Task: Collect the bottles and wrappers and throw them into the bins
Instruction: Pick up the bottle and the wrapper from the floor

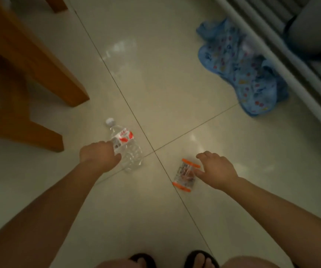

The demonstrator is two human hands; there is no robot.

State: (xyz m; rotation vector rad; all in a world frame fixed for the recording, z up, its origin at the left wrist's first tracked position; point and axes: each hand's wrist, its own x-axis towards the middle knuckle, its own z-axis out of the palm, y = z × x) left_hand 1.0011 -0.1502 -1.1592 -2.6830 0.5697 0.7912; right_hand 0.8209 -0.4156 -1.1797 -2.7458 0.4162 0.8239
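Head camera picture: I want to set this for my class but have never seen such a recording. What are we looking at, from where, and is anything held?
No machine here: a person wears a camera on the head, looking down at a tiled floor. The left hand closes on a clear plastic bottle lying on its side. The right hand is open, fingers touching a small clear wrapper with orange ends, not yet a grip. A blue patterned cloth lies crumpled upper right, wooden furniture legs stand at left, and feet in sandals show below.
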